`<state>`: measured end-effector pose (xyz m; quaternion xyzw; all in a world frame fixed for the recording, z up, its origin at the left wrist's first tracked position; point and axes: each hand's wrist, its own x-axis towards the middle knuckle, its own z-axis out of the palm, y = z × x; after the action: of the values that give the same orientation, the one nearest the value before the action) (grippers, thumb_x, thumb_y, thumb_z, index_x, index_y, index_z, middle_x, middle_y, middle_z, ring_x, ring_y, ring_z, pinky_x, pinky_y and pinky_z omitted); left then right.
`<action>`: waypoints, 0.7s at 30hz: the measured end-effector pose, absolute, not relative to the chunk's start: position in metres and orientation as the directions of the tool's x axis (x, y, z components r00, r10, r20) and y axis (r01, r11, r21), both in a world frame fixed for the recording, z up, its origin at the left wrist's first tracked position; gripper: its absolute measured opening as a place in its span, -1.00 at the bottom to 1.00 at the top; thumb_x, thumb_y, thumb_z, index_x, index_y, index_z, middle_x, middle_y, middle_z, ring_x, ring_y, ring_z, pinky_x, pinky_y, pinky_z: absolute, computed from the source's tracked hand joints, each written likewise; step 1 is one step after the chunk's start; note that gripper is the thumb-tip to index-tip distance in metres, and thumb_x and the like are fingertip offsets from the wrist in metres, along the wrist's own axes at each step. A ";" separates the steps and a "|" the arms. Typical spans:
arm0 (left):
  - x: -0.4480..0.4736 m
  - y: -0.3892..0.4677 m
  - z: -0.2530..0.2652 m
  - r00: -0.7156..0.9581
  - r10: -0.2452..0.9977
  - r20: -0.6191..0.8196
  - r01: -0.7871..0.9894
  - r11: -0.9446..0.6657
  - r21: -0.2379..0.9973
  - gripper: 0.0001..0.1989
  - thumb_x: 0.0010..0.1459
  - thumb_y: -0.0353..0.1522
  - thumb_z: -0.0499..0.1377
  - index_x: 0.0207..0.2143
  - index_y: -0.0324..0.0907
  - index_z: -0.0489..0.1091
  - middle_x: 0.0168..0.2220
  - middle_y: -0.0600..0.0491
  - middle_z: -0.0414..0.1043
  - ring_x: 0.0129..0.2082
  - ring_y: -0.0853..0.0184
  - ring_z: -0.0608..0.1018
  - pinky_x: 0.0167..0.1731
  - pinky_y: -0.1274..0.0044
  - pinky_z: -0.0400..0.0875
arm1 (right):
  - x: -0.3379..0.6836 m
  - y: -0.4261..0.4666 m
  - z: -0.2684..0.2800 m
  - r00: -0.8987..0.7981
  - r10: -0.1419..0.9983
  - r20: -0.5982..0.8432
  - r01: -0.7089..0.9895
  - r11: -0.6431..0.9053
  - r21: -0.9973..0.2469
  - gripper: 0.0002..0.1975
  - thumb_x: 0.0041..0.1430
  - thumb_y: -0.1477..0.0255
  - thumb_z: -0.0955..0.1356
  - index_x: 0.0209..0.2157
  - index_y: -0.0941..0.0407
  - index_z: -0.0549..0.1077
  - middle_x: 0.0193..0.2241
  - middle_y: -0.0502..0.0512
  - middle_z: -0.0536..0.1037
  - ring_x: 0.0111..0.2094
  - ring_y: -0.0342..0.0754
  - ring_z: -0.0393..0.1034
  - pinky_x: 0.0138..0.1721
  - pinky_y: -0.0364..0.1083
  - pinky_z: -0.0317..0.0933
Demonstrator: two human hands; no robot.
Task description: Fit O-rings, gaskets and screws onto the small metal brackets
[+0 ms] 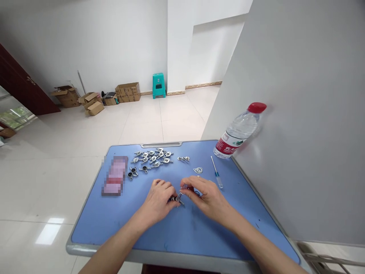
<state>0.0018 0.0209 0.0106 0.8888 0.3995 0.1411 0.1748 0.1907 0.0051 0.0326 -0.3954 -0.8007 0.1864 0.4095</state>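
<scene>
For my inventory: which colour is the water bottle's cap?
The bottle cap is red, shown in the head view.

Head-worn view, looking forward-down, close over blue table (99, 217)

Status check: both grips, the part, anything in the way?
Left grip on small silver metal part. Right grip at its upper end, hold unclear. Blue-handled, silver-shafted screwdriver beyond right grip, out of the way.
</scene>
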 end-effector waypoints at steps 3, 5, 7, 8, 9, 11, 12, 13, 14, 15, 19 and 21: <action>0.002 0.020 0.012 0.634 0.765 0.113 0.662 -0.612 0.433 -0.82 0.14 -0.34 0.29 -0.40 -0.16 0.32 -0.37 0.15 0.39 -0.30 0.32 0.41 -0.15 0.43 0.20 | 0.190 0.006 0.033 -0.335 0.782 0.525 0.472 0.622 -0.625 -0.91 0.27 0.51 0.27 -0.32 0.09 0.37 -0.49 -0.03 0.47 -0.47 -0.13 0.35 -0.42 -0.16 0.22; 0.002 0.020 0.012 0.628 0.770 0.111 0.664 -0.605 0.439 -0.82 0.13 -0.35 0.30 -0.41 -0.16 0.32 -0.38 0.15 0.39 -0.31 0.32 0.41 -0.15 0.43 0.20 | 0.190 0.006 0.033 -0.331 0.775 0.538 0.469 0.630 -0.618 -0.91 0.27 0.52 0.27 -0.32 0.09 0.37 -0.50 -0.03 0.46 -0.48 -0.13 0.34 -0.43 -0.17 0.22; 0.002 0.020 0.012 0.624 0.773 0.111 0.665 -0.600 0.444 -0.82 0.13 -0.36 0.30 -0.42 -0.16 0.32 -0.39 0.15 0.39 -0.31 0.32 0.41 -0.15 0.42 0.20 | 0.189 0.006 0.034 -0.330 0.771 0.544 0.467 0.634 -0.616 -0.91 0.26 0.52 0.27 -0.33 0.10 0.38 -0.50 -0.03 0.47 -0.48 -0.13 0.34 -0.43 -0.17 0.22; 0.002 0.019 0.013 0.623 0.774 0.112 0.664 -0.599 0.447 -0.82 0.12 -0.37 0.30 -0.42 -0.16 0.32 -0.38 0.15 0.39 -0.31 0.32 0.41 -0.15 0.42 0.20 | 0.189 0.006 0.034 -0.328 0.773 0.543 0.467 0.632 -0.618 -0.91 0.26 0.53 0.27 -0.33 0.10 0.38 -0.50 -0.02 0.48 -0.48 -0.13 0.34 -0.43 -0.17 0.22; 0.002 0.019 0.013 0.622 0.775 0.113 0.663 -0.599 0.449 -0.82 0.12 -0.38 0.30 -0.42 -0.16 0.32 -0.38 0.15 0.39 -0.31 0.32 0.41 -0.15 0.42 0.21 | 0.189 0.006 0.034 -0.324 0.778 0.539 0.471 0.626 -0.621 -0.91 0.25 0.52 0.27 -0.34 0.10 0.38 -0.50 -0.02 0.47 -0.48 -0.13 0.34 -0.42 -0.17 0.22; 0.003 0.019 0.013 0.624 0.774 0.112 0.661 -0.599 0.452 -0.81 0.11 -0.39 0.31 -0.42 -0.17 0.31 -0.38 0.15 0.39 -0.31 0.32 0.41 -0.15 0.42 0.21 | 0.188 0.006 0.035 -0.315 0.791 0.525 0.482 0.609 -0.630 -0.90 0.25 0.52 0.27 -0.35 0.10 0.38 -0.51 -0.03 0.47 -0.48 -0.14 0.34 -0.42 -0.17 0.23; 0.003 0.019 0.014 0.625 0.773 0.109 0.661 -0.598 0.452 -0.81 0.11 -0.40 0.31 -0.42 -0.17 0.31 -0.39 0.15 0.39 -0.31 0.32 0.41 -0.15 0.42 0.21 | 0.188 0.006 0.036 -0.312 0.796 0.518 0.485 0.602 -0.634 -0.90 0.25 0.51 0.27 -0.36 0.10 0.38 -0.51 -0.02 0.47 -0.48 -0.13 0.34 -0.42 -0.17 0.23; 0.003 0.019 0.014 0.626 0.773 0.107 0.662 -0.598 0.451 -0.82 0.11 -0.40 0.31 -0.42 -0.17 0.31 -0.39 0.15 0.39 -0.31 0.32 0.41 -0.15 0.42 0.21 | 0.188 0.006 0.036 -0.310 0.800 0.513 0.488 0.597 -0.637 -0.90 0.25 0.51 0.27 -0.36 0.10 0.38 -0.51 -0.02 0.47 -0.48 -0.13 0.34 -0.42 -0.17 0.23; 0.003 0.019 0.014 0.626 0.773 0.106 0.664 -0.599 0.448 -0.82 0.11 -0.41 0.30 -0.42 -0.17 0.32 -0.39 0.15 0.39 -0.31 0.32 0.41 -0.15 0.42 0.22 | 0.188 0.006 0.037 -0.310 0.803 0.510 0.488 0.594 -0.639 -0.89 0.25 0.51 0.27 -0.36 0.10 0.38 -0.51 -0.02 0.48 -0.48 -0.13 0.34 -0.41 -0.16 0.24; 0.003 0.019 0.014 0.625 0.773 0.106 0.665 -0.599 0.445 -0.83 0.12 -0.41 0.29 -0.42 -0.17 0.32 -0.39 0.14 0.39 -0.31 0.31 0.41 -0.15 0.41 0.22 | 0.188 0.005 0.038 -0.312 0.804 0.507 0.486 0.593 -0.641 -0.89 0.25 0.50 0.27 -0.36 0.09 0.38 -0.50 -0.01 0.49 -0.47 -0.13 0.35 -0.41 -0.16 0.24; 0.004 0.020 0.014 0.624 0.775 0.102 0.674 -0.599 0.433 -0.83 0.11 -0.42 0.29 -0.42 -0.17 0.32 -0.38 0.14 0.40 -0.30 0.31 0.42 -0.16 0.41 0.22 | 0.187 0.004 0.039 -0.318 0.810 0.493 0.477 0.586 -0.655 -0.88 0.25 0.50 0.26 -0.37 0.09 0.39 -0.50 -0.01 0.49 -0.46 -0.13 0.36 -0.40 -0.16 0.25; 0.004 0.020 0.014 0.628 0.772 0.101 0.671 -0.602 0.433 -0.85 0.12 -0.42 0.28 -0.42 -0.17 0.33 -0.38 0.14 0.40 -0.30 0.31 0.42 -0.16 0.41 0.22 | 0.188 0.005 0.038 -0.306 0.815 0.492 0.463 0.579 -0.671 -0.89 0.24 0.49 0.27 -0.37 0.10 0.40 -0.50 -0.01 0.50 -0.47 -0.13 0.35 -0.41 -0.16 0.25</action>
<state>0.0035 0.0203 0.0140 0.8840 0.4080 0.1401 0.1800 0.1884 0.0052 0.0384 -0.4092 -0.7809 0.2074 0.4240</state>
